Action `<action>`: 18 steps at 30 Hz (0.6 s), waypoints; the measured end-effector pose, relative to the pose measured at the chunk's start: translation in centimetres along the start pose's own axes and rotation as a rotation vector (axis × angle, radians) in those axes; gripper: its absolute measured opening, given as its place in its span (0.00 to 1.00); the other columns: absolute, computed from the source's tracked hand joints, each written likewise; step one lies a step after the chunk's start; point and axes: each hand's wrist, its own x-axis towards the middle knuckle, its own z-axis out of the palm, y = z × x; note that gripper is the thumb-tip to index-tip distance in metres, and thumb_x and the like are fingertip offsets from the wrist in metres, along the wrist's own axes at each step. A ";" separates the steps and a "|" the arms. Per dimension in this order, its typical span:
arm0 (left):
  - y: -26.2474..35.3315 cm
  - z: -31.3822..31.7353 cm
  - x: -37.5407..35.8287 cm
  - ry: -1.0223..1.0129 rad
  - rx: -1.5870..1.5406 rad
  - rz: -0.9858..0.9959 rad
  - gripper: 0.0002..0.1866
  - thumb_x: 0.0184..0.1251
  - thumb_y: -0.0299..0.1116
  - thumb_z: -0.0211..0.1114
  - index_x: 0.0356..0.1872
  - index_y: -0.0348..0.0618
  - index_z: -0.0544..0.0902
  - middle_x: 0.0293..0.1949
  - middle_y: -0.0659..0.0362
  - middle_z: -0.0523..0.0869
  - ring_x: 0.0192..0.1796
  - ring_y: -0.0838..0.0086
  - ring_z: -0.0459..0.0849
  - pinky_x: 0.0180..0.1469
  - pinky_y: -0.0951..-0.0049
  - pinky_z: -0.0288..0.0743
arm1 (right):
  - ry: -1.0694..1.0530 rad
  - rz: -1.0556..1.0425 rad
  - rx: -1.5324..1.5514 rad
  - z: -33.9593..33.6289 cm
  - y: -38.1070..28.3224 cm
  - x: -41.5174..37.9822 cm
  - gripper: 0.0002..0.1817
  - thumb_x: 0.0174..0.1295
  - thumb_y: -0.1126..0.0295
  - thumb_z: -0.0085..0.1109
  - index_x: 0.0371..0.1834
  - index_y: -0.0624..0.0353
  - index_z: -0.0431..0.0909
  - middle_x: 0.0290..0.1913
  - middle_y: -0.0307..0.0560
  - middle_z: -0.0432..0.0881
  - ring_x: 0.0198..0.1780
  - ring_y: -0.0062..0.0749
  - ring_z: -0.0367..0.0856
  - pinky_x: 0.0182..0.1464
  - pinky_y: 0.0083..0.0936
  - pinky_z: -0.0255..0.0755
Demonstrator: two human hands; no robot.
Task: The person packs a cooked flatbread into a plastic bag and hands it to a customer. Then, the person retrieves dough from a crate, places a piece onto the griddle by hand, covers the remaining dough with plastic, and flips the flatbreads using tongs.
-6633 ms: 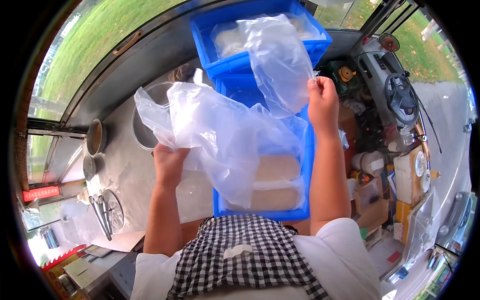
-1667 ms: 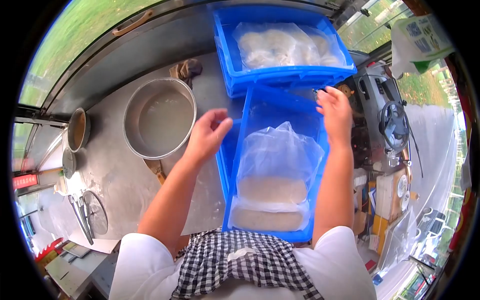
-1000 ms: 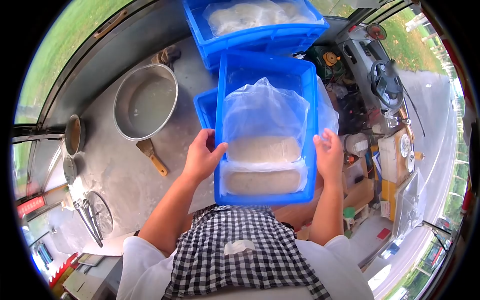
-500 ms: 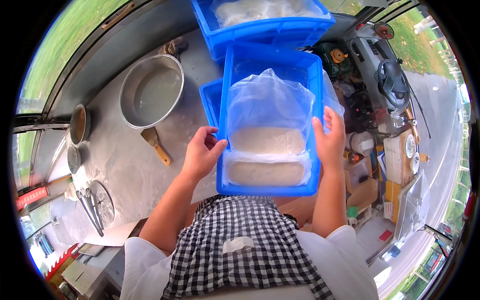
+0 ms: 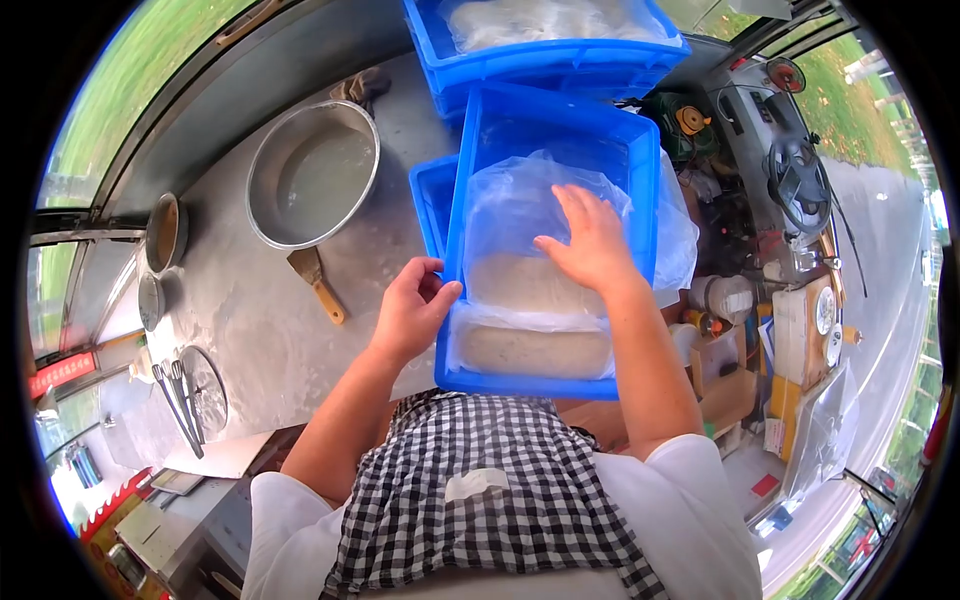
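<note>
A blue crate (image 5: 560, 385) stands in front of me, with two pale slabs of what looks like dough in clear plastic, the farther slab (image 5: 520, 283) and the nearer slab (image 5: 535, 347). Loose plastic film (image 5: 505, 205) spreads beyond the farther slab. My left hand (image 5: 412, 310) grips the crate's left rim, fingers curled over it. My right hand (image 5: 588, 243) is over the film and the farther slab, fingers spread, holding nothing. Whether its palm touches the film I cannot tell.
Another blue crate (image 5: 560, 68) with plastic-covered pale contents stands behind. On the metal table (image 5: 225, 300) are a large metal basin (image 5: 262, 195), a scraper (image 5: 318, 287), small bowls and whisks (image 5: 180, 400). Shelves with boxes stand at the right.
My right hand has moved left from the crate's right rim to over the film. The far part of the film lies lower. The view has shifted slightly; my left hand stays at the left rim.
</note>
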 end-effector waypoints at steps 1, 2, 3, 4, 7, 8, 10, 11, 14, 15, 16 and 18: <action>0.1 0.0 -0.1 -0.004 -0.001 -0.006 0.19 0.69 0.33 0.73 0.54 0.33 0.80 0.35 0.60 0.85 0.36 0.79 0.82 0.41 0.74 0.79 | 0.065 -0.008 -0.036 0.4 0.3 0.3 0.44 0.60 0.49 0.71 0.77 0.54 0.67 0.76 0.55 0.70 0.79 0.49 0.63 0.82 0.52 0.50; 0.0 0.1 -0.1 -0.002 -0.004 -0.005 0.19 0.69 0.32 0.73 0.54 0.33 0.80 0.35 0.60 0.85 0.36 0.79 0.82 0.41 0.74 0.79 | 0.098 0.001 -0.075 0.7 0.6 0.8 0.44 0.60 0.48 0.72 0.77 0.54 0.67 0.76 0.55 0.69 0.79 0.49 0.63 0.82 0.52 0.49; -0.1 0.3 0.0 0.001 -0.007 -0.001 0.18 0.69 0.32 0.72 0.54 0.33 0.80 0.35 0.60 0.85 0.36 0.79 0.81 0.41 0.75 0.79 | 0.133 0.010 -0.114 0.8 0.8 1.7 0.44 0.59 0.48 0.72 0.77 0.54 0.67 0.77 0.55 0.69 0.80 0.49 0.62 0.82 0.52 0.49; -0.2 0.3 0.1 0.003 -0.009 0.003 0.18 0.69 0.32 0.72 0.54 0.32 0.80 0.35 0.60 0.85 0.36 0.79 0.81 0.41 0.75 0.79 | 0.170 0.019 -0.152 0.9 1.0 2.3 0.45 0.59 0.47 0.72 0.77 0.54 0.67 0.77 0.56 0.68 0.80 0.48 0.61 0.82 0.52 0.48; 0.0 0.5 0.2 0.002 -0.050 -0.015 0.18 0.69 0.32 0.72 0.53 0.33 0.80 0.35 0.60 0.85 0.36 0.79 0.81 0.41 0.75 0.78 | 0.127 0.095 -0.184 -0.2 0.5 3.6 0.44 0.59 0.48 0.72 0.77 0.54 0.67 0.74 0.55 0.72 0.77 0.49 0.67 0.80 0.46 0.55; 0.0 0.4 0.1 0.002 -0.049 -0.011 0.17 0.69 0.32 0.72 0.53 0.33 0.80 0.35 0.60 0.85 0.36 0.79 0.81 0.41 0.75 0.78 | 0.032 0.137 -0.064 -1.0 0.4 4.1 0.41 0.59 0.49 0.73 0.73 0.55 0.70 0.71 0.56 0.75 0.73 0.50 0.71 0.76 0.44 0.61; 0.0 0.4 0.0 -0.001 -0.049 -0.004 0.17 0.69 0.32 0.72 0.53 0.33 0.80 0.35 0.61 0.85 0.36 0.80 0.81 0.41 0.75 0.79 | -0.162 0.225 0.174 -2.7 0.4 4.6 0.35 0.57 0.53 0.75 0.67 0.56 0.77 0.64 0.57 0.81 0.65 0.52 0.80 0.67 0.40 0.72; 0.0 0.4 0.0 -0.001 -0.044 -0.001 0.17 0.69 0.32 0.72 0.53 0.33 0.80 0.35 0.61 0.85 0.36 0.80 0.81 0.41 0.75 0.78 | -0.194 0.203 0.202 -3.6 0.3 4.5 0.32 0.57 0.53 0.75 0.63 0.57 0.79 0.61 0.56 0.83 0.61 0.52 0.82 0.64 0.39 0.74; -0.2 0.3 0.1 0.001 -0.049 0.007 0.17 0.69 0.32 0.72 0.53 0.34 0.80 0.34 0.61 0.85 0.35 0.80 0.81 0.41 0.75 0.78 | -0.231 0.094 0.236 -5.5 -0.3 2.8 0.26 0.56 0.55 0.75 0.52 0.60 0.84 0.54 0.53 0.86 0.54 0.51 0.85 0.57 0.39 0.77; -0.6 0.4 0.2 0.001 -0.063 0.010 0.17 0.69 0.33 0.72 0.53 0.34 0.80 0.34 0.61 0.85 0.35 0.80 0.81 0.41 0.75 0.78 | -0.202 0.033 0.215 -5.8 -0.7 1.4 0.24 0.56 0.55 0.75 0.49 0.60 0.85 0.55 0.53 0.86 0.54 0.51 0.85 0.57 0.40 0.77; -0.9 0.4 0.1 -0.001 -0.076 0.013 0.17 0.69 0.33 0.72 0.52 0.34 0.80 0.34 0.61 0.85 0.35 0.80 0.81 0.40 0.75 0.78 | -0.174 -0.026 0.194 -5.9 -1.1 -0.1 0.23 0.55 0.54 0.76 0.47 0.60 0.85 0.55 0.52 0.85 0.54 0.51 0.84 0.57 0.40 0.76; -1.0 0.4 0.2 -0.002 -0.088 -0.003 0.17 0.69 0.33 0.72 0.52 0.34 0.81 0.34 0.61 0.85 0.35 0.79 0.81 0.40 0.74 0.78 | -0.259 -0.188 0.211 -5.4 -1.6 -3.1 0.24 0.56 0.52 0.73 0.47 0.60 0.86 0.56 0.53 0.85 0.56 0.51 0.83 0.58 0.41 0.76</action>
